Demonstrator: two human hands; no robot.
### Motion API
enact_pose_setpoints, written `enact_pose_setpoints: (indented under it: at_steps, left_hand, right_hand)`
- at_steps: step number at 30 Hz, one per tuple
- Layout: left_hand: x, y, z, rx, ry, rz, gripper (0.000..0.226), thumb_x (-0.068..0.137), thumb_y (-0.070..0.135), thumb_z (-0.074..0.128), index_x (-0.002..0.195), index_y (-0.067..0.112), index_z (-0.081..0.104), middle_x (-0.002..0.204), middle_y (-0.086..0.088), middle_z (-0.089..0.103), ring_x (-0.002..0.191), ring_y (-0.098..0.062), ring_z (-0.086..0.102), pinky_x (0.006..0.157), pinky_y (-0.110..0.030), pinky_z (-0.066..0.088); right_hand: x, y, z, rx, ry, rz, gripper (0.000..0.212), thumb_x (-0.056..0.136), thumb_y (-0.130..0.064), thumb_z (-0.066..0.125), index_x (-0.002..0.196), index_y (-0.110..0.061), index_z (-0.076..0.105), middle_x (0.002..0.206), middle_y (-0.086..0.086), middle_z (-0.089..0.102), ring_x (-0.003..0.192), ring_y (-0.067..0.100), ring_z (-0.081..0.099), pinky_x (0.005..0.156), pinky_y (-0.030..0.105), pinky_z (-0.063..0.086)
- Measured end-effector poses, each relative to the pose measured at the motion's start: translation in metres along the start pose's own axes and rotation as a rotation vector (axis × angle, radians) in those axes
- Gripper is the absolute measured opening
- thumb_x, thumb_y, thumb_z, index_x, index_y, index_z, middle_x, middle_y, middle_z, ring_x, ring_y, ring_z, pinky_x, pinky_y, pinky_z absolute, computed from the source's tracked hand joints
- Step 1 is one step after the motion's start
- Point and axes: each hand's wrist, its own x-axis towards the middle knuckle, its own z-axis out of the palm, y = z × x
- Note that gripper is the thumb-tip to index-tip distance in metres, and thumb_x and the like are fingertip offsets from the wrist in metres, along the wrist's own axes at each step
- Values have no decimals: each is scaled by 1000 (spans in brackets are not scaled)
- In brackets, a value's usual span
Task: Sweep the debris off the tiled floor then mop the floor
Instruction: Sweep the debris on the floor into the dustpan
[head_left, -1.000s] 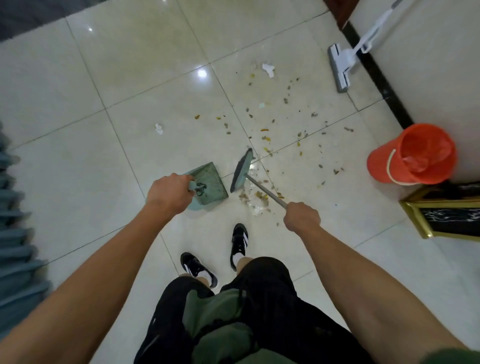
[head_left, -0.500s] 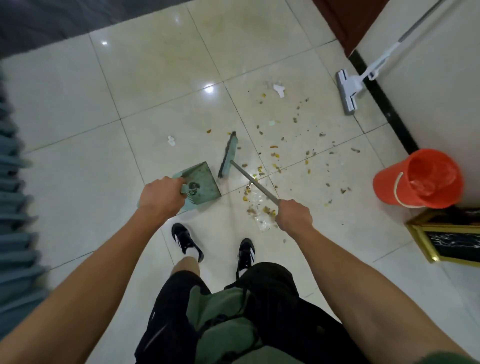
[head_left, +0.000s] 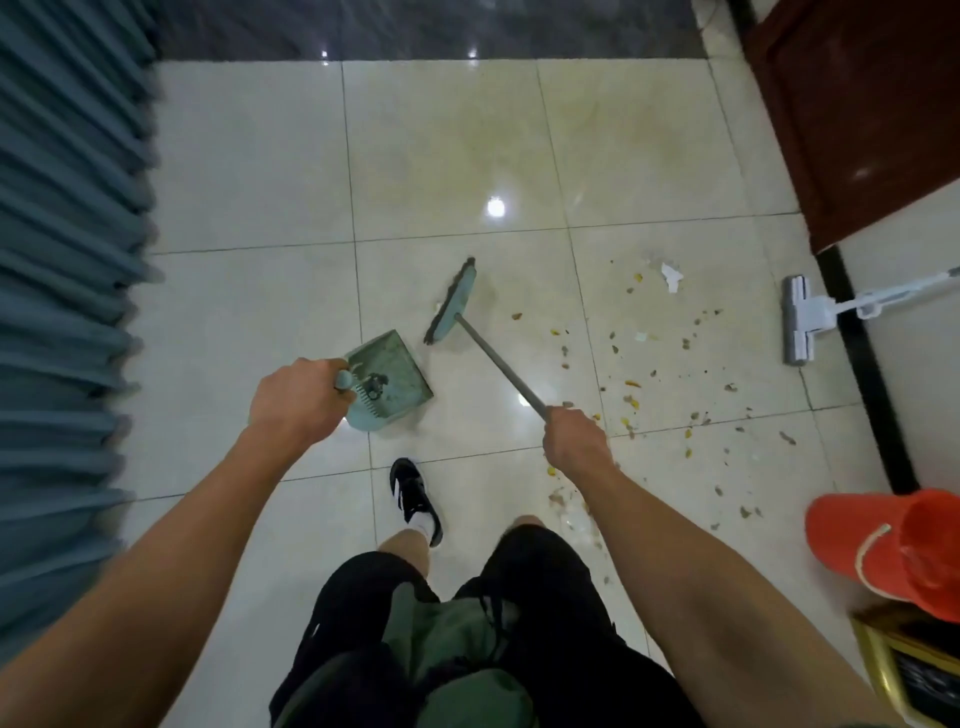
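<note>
Debris (head_left: 631, 400), brown and yellow scraps on the cream tiled floor (head_left: 447, 145), lies right of the teal broom head (head_left: 453, 304), apart from the teal plastic dustpan (head_left: 387, 382); a careless stroke would scatter it. Left hand (head_left: 291, 402) grips the pan handle, right hand (head_left: 574, 439) the broom's metal pole. White flat mop (head_left: 800, 319) and orange bucket (head_left: 893, 553) crowd the wall.

the floor (head_left: 249, 171) is pale glazed tile, glossy enough to throw back lamp spots. the dustpan (head_left: 395, 371) looks like matt teal plastic, scuffed inside. the broom (head_left: 453, 306) has a plastic head on a dull grey metal shaft. the mop (head_left: 802, 325) is white plastic. the bucket (head_left: 857, 530) is smooth orange plastic. the curtain (head_left: 62, 260) is soft pleated cloth. the door (head_left: 852, 104) is dark polished wood.
</note>
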Motion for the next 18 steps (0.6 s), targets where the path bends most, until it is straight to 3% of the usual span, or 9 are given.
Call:
enact_pose_setpoints:
  at_steps: [3,9,18]
  left_hand:
    - [17,-20,-4,-31,-18,-26,23,95,51,57,102,31,66,85,-4,67,73,-30,64,65,-34,51]
    - [50,-19,-8,27,-68,-13,24,96,42,57,118,33,64,99,-8,69,86,-32,67,68,-34,46]
    - [74,21,-14,90,-119,-5,28,96,40,55,122,35,65,94,-4,70,77,-27,66,68,-35,56]
  right_hand:
    - [22,-45,-13,52,-8,-17,27,98,-15,51,124,-12,58,111,9,64,96,28,66,73,34,51]
    - [77,-95,-26,140,-43,-11,24,95,-14,52,118,-10,59,109,10,63,89,29,63,67,32,47]
    - [125,-68,-39,240,-155,36,29,95,-11,50,123,-4,55,116,13,59,99,29,62,69,32,44]
